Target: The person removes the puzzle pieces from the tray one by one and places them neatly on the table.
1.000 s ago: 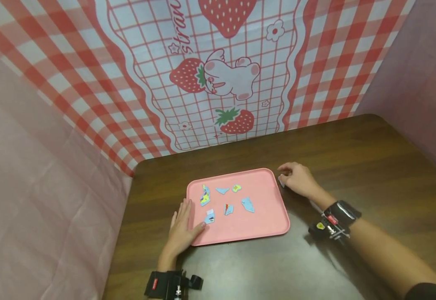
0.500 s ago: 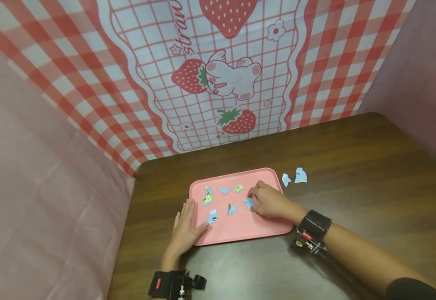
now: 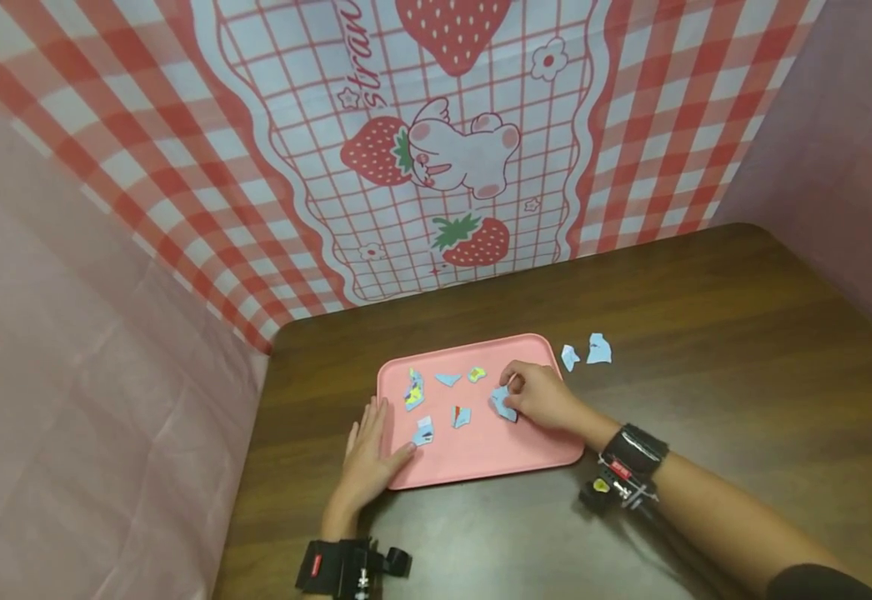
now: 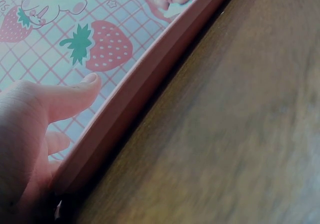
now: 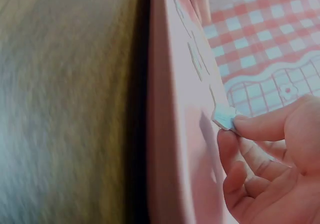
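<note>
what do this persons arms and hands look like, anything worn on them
Both the left grip and right grip are gloveless. The left wristband and right wristband are black with small red labels and attached silvery hardware; a yellow mark shows beneath the right one. A dark sleeve edges the right arm.

strawberry-print cloth behind a wooden table

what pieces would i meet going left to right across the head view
Jagged yellow-and-blue piece, blue triangular piece, rounded yellow piece, light-blue piece pinched by the right hand, small pale-blue piece off the pink rectangular tray, larger pale-blue piece.
</note>
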The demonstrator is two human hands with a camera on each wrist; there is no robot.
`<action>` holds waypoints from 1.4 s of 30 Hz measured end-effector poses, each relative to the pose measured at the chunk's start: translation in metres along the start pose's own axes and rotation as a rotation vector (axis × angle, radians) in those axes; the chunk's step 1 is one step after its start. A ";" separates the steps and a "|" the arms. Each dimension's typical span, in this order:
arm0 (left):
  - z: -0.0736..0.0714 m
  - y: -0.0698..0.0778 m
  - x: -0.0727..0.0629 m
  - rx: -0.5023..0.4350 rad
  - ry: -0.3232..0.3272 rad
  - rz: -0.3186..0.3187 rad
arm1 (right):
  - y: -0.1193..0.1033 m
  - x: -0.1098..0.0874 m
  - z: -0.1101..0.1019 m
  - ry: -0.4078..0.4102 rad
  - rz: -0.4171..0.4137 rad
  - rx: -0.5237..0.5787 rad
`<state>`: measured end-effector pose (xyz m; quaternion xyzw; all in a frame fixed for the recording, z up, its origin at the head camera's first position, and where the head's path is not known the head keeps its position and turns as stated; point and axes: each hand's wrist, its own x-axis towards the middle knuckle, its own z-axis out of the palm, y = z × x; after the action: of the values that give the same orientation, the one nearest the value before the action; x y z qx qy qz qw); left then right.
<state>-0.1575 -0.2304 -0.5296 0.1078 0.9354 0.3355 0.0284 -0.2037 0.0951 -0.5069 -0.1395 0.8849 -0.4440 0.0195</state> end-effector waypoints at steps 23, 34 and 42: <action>-0.003 0.000 -0.001 0.020 0.008 0.009 | 0.035 -0.002 -0.080 0.183 0.099 -0.008; -0.003 0.000 0.000 0.017 0.009 0.012 | 0.055 -0.006 -0.102 0.248 0.103 -0.056; -0.001 0.002 -0.001 0.000 0.004 0.011 | 0.067 -0.009 -0.117 0.316 0.128 -0.087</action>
<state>-0.1561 -0.2305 -0.5275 0.1122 0.9349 0.3359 0.0247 -0.2290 0.2270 -0.4902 -0.0119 0.9024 -0.4197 -0.0974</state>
